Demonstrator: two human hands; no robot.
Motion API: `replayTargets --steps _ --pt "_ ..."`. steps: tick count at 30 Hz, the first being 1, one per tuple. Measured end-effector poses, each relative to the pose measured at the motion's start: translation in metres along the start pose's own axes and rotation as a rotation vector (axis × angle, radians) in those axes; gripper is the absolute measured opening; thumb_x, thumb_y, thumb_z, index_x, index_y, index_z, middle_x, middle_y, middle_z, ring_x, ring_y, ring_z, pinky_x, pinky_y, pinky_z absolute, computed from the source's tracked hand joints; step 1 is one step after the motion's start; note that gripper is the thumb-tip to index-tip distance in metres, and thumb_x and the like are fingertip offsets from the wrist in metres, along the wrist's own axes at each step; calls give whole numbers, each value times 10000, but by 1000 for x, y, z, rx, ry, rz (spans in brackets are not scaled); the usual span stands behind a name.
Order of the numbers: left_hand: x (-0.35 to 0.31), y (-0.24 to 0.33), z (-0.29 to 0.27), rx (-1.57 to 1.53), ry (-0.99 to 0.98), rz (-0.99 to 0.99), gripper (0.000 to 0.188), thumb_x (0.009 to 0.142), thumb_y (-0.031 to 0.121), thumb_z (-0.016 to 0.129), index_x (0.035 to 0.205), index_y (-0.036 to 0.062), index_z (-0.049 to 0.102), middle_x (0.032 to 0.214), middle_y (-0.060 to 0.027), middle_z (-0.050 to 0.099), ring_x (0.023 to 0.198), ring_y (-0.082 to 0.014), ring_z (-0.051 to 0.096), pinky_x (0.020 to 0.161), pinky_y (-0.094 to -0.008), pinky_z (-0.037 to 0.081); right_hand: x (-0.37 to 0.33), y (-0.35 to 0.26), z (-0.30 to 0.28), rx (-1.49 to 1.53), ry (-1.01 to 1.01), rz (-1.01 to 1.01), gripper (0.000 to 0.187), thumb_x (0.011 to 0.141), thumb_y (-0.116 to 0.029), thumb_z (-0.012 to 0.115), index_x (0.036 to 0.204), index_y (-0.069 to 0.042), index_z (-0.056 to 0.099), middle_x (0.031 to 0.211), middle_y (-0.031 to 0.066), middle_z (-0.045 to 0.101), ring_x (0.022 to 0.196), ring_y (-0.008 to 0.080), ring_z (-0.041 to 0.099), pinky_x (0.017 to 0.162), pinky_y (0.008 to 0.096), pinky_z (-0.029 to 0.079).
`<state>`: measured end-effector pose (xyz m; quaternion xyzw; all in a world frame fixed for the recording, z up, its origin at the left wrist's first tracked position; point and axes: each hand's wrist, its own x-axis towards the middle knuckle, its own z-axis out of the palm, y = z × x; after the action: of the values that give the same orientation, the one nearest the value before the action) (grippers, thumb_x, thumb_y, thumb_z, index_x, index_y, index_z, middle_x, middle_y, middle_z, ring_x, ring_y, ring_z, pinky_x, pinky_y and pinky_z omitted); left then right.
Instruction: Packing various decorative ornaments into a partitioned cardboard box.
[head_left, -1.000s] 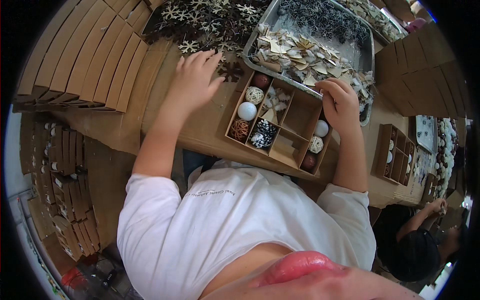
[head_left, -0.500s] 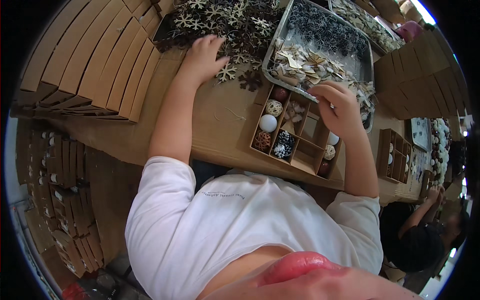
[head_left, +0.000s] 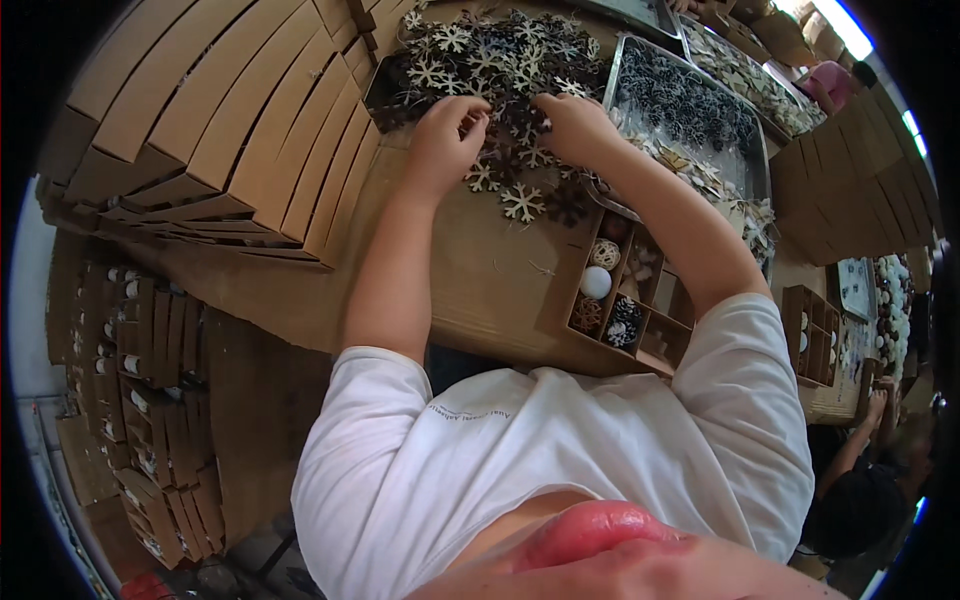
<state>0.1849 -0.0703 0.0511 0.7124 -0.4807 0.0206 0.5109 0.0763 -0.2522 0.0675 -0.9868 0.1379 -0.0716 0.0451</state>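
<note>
Wooden snowflake ornaments lie in a pile at the far side of the table, some pale and some dark brown. My left hand is at the pile's near left edge, fingers curled in toward the thumb. Close by on the right, my right hand reaches into the same pile with bent fingers. Whatever either hand pinches is too small or hidden to name. Under my right forearm stands a divided cardboard box, partly covered. It holds a cream wicker ball, a white ball, a brown wicker ball and a frosted pine cone.
A metal tray of small dark cones and pale wooden pieces sits right of the pile. Cardboard boxes are stacked at left, more at right. Another divided box stands farther right, near a person in black.
My right hand has moved left from above the divided box to the snowflake pile. My left hand's fingers have curled in. The view has shifted, so the table appears farther right.
</note>
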Motion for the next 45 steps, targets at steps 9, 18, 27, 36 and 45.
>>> replayTargets --steps 9,18,27,36,45 --pt "-5 -6 18 -170 132 49 394 868 181 624 1219 41 515 1163 -103 551 972 -181 552 857 -329 458 2 -10 -30 664 93 61 338 850 -123 599 1186 -84 591 915 72 665 797 117 619 739 283 492" --pt "3 -12 -9 -606 176 -269 198 955 138 466 1062 27 591 830 -42 633 713 -79 568 671 -211 471 0 -16 -46 530 136 13 309 828 -150 642 1124 -66 608 849 49 655 746 105 595 706 271 484" --pt "-1 -2 8 -691 39 -110 403 874 156 547 1261 55 501 1050 -62 627 925 -171 591 821 -293 463 -15 -21 -47 521 101 -68 233 802 -231 662 948 -50 678 871 125 652 829 264 637 752 337 501" --pt "-2 -12 14 -493 -134 -178 281 841 104 639 1109 31 601 989 -67 644 868 -123 589 769 -274 481 -11 -26 -40 519 248 -92 226 808 -185 666 993 -56 665 876 111 643 805 231 623 729 324 495" --pt "-1 -10 10 -738 -102 -234 232 866 19 590 1097 32 591 1005 -18 612 957 -95 558 841 -231 450 -14 -28 -30 618 49 5 297 819 -191 698 1041 -6 629 819 44 638 766 86 559 699 261 472"
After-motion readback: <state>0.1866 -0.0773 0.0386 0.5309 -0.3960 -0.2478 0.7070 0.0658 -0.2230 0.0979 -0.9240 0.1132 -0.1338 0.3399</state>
